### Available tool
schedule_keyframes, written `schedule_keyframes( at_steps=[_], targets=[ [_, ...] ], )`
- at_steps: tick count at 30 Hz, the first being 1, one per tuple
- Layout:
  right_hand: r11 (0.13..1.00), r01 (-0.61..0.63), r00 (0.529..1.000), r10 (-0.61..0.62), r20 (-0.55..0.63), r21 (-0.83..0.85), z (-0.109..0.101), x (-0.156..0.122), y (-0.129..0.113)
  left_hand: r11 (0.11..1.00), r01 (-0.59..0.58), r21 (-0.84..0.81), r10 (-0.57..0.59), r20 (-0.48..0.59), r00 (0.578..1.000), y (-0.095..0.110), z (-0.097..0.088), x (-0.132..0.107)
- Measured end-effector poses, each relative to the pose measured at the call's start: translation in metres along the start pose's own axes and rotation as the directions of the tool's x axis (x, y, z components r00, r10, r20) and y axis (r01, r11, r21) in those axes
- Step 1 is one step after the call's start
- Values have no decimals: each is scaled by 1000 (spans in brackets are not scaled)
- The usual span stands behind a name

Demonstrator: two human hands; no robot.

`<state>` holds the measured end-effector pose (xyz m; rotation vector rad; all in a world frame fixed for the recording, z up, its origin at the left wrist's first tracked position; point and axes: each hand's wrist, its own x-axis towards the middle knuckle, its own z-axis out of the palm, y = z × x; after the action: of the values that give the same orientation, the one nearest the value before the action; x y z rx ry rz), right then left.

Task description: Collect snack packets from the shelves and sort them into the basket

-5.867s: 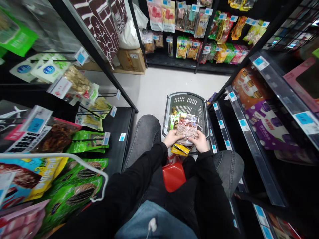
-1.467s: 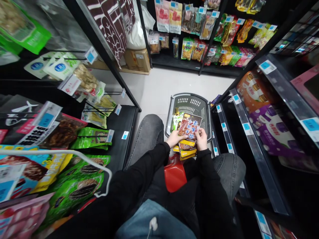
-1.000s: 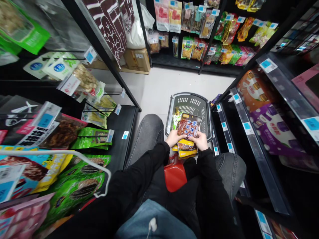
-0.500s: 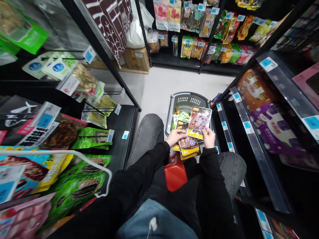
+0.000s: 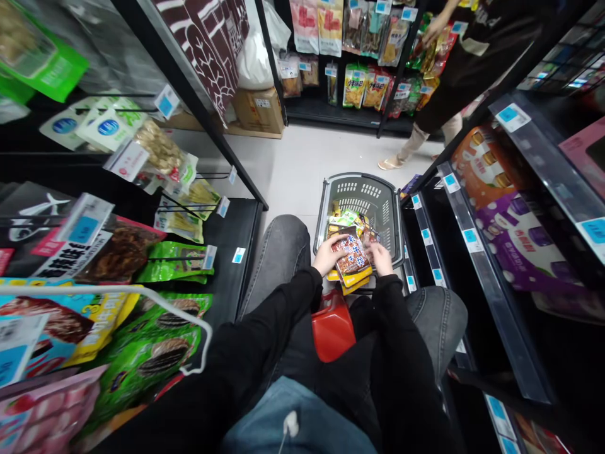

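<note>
I sit low in a shop aisle, knees apart, over a grey shopping basket (image 5: pixel 385 197) on the floor. My left hand (image 5: pixel 328 253) grips the left edge of a stack of brown-and-yellow snack packets (image 5: pixel 351 257) held above the basket's near rim. My right hand (image 5: pixel 380 258) rests fingers-down on the stack's right side, curled against the top packet. More packets (image 5: pixel 347 219) lie inside the basket.
Black shelves with hanging snack bags flank me on the left (image 5: pixel 155 258) and boxed goods on the right (image 5: pixel 515 233). A red stool (image 5: pixel 333 328) shows between my legs. Another person (image 5: pixel 454 57) in dark clothes stands at the far shelf beyond the basket.
My right hand lifted one packet off to the right half a second ago; that packet is now gone from it, and the hand is back on the stack. A person has walked into view at the top right.
</note>
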<state>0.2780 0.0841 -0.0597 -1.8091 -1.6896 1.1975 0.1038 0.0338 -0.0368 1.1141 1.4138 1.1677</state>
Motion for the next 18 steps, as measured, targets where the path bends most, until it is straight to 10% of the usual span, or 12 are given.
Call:
schedule_keyframes(
  at_steps=[6,18],
  targets=[
    [882,127,989,-148,11,454,-2,-8,-3,989,-113,-100,120,70,990,-4,1,0],
    [846,248,859,33,-511,471,37,-18,-4,949,-145,-279,151,0,989,-2,9,-4]
  ],
)
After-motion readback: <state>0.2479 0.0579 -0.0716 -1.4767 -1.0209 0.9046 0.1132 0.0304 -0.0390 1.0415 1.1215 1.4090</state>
